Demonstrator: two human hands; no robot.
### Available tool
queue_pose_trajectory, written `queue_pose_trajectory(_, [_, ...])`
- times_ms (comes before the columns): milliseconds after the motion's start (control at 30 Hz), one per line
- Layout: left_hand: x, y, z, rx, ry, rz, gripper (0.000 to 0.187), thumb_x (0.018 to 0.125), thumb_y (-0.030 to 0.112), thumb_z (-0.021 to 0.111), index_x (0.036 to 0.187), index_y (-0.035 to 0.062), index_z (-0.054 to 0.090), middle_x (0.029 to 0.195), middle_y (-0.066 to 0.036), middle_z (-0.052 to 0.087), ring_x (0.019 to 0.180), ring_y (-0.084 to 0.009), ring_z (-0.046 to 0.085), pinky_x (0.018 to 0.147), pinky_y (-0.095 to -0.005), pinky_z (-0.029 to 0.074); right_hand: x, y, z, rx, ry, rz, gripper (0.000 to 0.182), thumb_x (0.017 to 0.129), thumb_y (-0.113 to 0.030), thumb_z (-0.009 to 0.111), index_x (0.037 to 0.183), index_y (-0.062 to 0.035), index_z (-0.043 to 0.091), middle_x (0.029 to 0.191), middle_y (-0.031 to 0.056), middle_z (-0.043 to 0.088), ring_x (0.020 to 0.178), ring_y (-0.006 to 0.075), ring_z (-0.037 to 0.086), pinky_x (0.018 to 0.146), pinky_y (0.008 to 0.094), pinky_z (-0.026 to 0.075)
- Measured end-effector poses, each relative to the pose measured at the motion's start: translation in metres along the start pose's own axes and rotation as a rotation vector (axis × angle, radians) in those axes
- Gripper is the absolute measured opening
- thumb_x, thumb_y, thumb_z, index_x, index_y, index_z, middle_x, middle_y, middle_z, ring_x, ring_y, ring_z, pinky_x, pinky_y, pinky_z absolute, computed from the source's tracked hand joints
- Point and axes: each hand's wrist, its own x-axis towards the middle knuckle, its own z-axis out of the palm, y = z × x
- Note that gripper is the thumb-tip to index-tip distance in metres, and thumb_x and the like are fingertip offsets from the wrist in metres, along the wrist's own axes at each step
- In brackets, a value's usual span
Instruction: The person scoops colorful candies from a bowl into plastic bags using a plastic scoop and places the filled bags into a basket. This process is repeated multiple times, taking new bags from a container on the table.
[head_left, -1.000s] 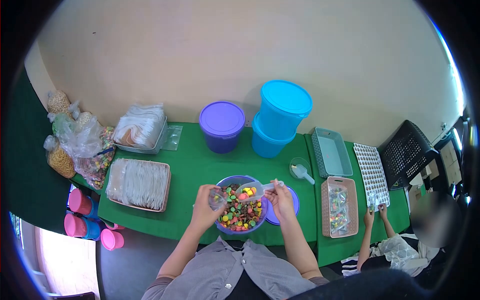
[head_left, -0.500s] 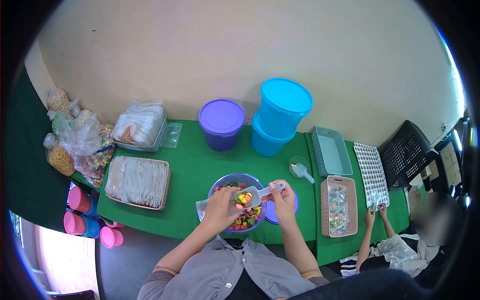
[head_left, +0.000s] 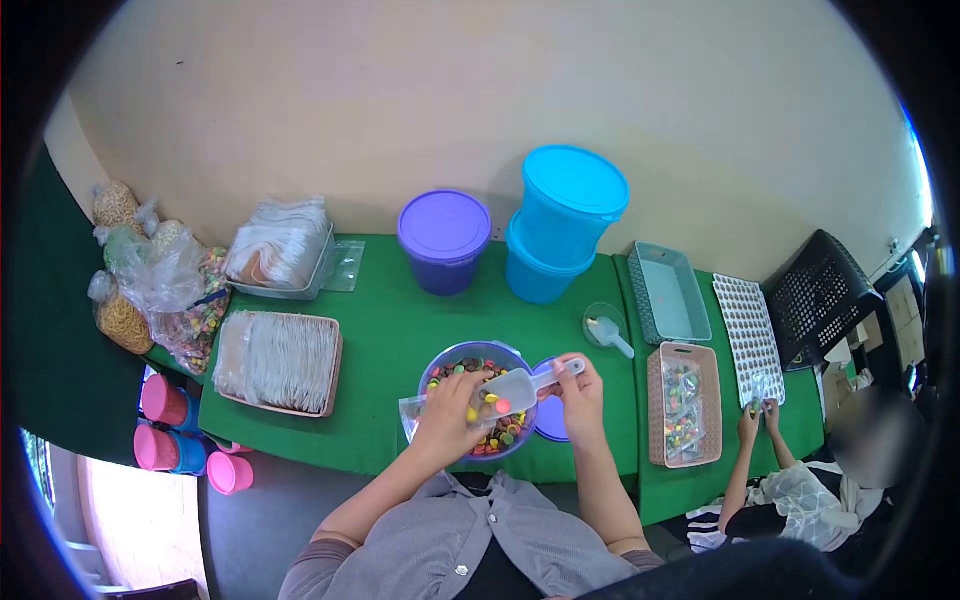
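A white scoop [head_left: 515,390] is tilted toward my left hand, a few colourful candies at its front end. My right hand [head_left: 578,390] is closed around its handle. Fingers curled, my left hand [head_left: 447,418] holds a clear plastic bag [head_left: 410,412], whose edge sticks out to the left. The scoop's tip meets the left hand's fingers, which hide the bag's mouth. Beneath both hands is a purple tub [head_left: 468,350] full of red, yellow, green and brown candies [head_left: 515,430]. A purple lid [head_left: 552,418] lies right of the tub, partly behind my right hand.
Lidded purple bucket [head_left: 444,245] and stacked blue buckets [head_left: 565,225] stand at the back. Baskets of bags [head_left: 275,360] are left. A bowl with another scoop [head_left: 607,330], a basket of filled packets [head_left: 685,410] and a co-worker's hands [head_left: 758,420] are right.
The scoop has tipped more toward the bag, and fewer candies remain in it. My right hand has moved slightly right and up. The left hand keeps its hold.
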Motion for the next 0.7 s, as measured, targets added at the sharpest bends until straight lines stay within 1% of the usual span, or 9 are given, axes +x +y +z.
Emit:
queue_pose_trajectory(267, [-0.001,-0.006,-0.003,-0.059,0.107,0.027,0.067,0.065,0.012,0.080,0.122,0.0071,0.046,0.116,-0.013,0.051,0.115,-0.0337,0.051,0.099,-0.0451,0.040,0.002,0.028,-0.012,0.450,0.083,0.333,0.018,0.099,-0.019,0.053,0.102,-0.0011,0.055,0.083,0.0105,0.065,0.067,0.0158,0.065,0.061,0.0267,0.056])
queue_pose_trajectory(333, [-0.004,-0.012,-0.001,-0.136,0.436,0.051,0.062,0.069,0.012,0.080,0.117,0.0050,0.040,0.114,-0.013,0.045,0.115,-0.0330,0.052,0.094,-0.0414,0.043,0.003,0.029,-0.012,0.468,0.185,0.255,0.016,0.099,-0.018,0.053,0.102,-0.0023,0.055,0.083,0.0104,0.065,0.067,0.0159,0.065,0.062,0.0269,0.056])
queue_pose_trajectory(367, [-0.006,-0.017,-0.003,-0.133,0.437,0.047,0.062,0.069,0.012,0.080,0.117,0.0050,0.040,0.114,-0.013,0.045,0.115,-0.0330,0.052,0.094,-0.0414,0.043,0.003,0.029,-0.013,0.469,0.183,0.259,0.016,0.099,-0.018,0.053,0.102,-0.0023,0.055,0.083,0.0104,0.065,0.067,0.0159,0.065,0.062,0.0269,0.056])
queue_pose_trajectory(433, [-0.003,-0.026,-0.019,-0.304,0.545,0.092,0.051,0.076,0.008,0.076,0.109,0.0034,0.037,0.115,-0.013,0.041,0.115,-0.0316,0.052,0.093,-0.0390,0.043,0.005,0.027,-0.013,0.256,0.246,0.105,0.016,0.098,-0.017,0.054,0.102,-0.0023,0.057,0.083,0.0102,0.065,0.068,0.0161,0.065,0.063,0.0279,0.057])
queue_pose_trajectory(533, [-0.001,-0.024,-0.048,-0.622,0.523,0.117,0.051,0.079,0.007,0.075,0.112,0.0044,0.037,0.118,-0.012,0.042,0.119,-0.0281,0.051,0.093,-0.0362,0.045,0.000,0.033,-0.010,0.091,0.138,0.215,0.016,0.097,-0.017,0.056,0.099,-0.0015,0.058,0.082,0.0087,0.065,0.067,0.0162,0.066,0.060,0.0257,0.054])
queue_pose_trajectory(567, [0.001,-0.016,-0.053,-0.636,0.567,0.130,0.040,0.090,0.025,0.067,0.115,0.0033,0.044,0.114,-0.011,0.048,0.118,-0.0264,0.054,0.095,-0.0346,0.044,-0.003,0.043,-0.014,0.091,0.136,0.216,0.016,0.097,-0.017,0.056,0.099,-0.0015,0.058,0.082,0.0087,0.065,0.067,0.0162,0.066,0.060,0.0257,0.054])
queue_pose_trajectory(633, [-0.004,-0.017,-0.066,-0.692,0.486,0.019,0.034,0.095,0.028,0.059,0.115,0.0020,0.048,0.110,-0.010,0.053,0.113,-0.0240,0.057,0.092,-0.0326,0.046,-0.005,0.055,-0.015,-0.309,-0.079,0.285,0.020,0.094,-0.018,0.061,0.099,0.0010,0.059,0.081,0.0101,0.064,0.066,0.0184,0.064,0.059,0.0272,0.051])
queue_pose_trajectory(667, [-0.006,-0.018,-0.070,-0.747,0.399,-0.094,0.034,0.100,0.031,0.050,0.115,0.0007,0.052,0.105,-0.009,0.058,0.109,-0.0217,0.060,0.089,-0.0305,0.048,-0.005,0.059,-0.018,-0.310,-0.082,0.283,0.020,0.094,-0.018,0.061,0.099,0.0010,0.059,0.081,0.0101,0.064,0.066,0.0184,0.064,0.059,0.0272,0.051])
queue_pose_trajectory(700, [-0.006,-0.017,-0.070,-0.748,0.400,-0.092,0.034,0.100,0.031,0.050,0.115,0.0007,0.052,0.105,-0.009,0.058,0.109,-0.0217,0.060,0.089,-0.0305,0.048,-0.009,0.047,-0.009,-0.573,-0.078,0.186,0.020,0.092,-0.018,0.063,0.099,0.0005,0.060,0.086,0.0125,0.063,0.073,0.0203,0.063,0.062,0.0299,0.050])
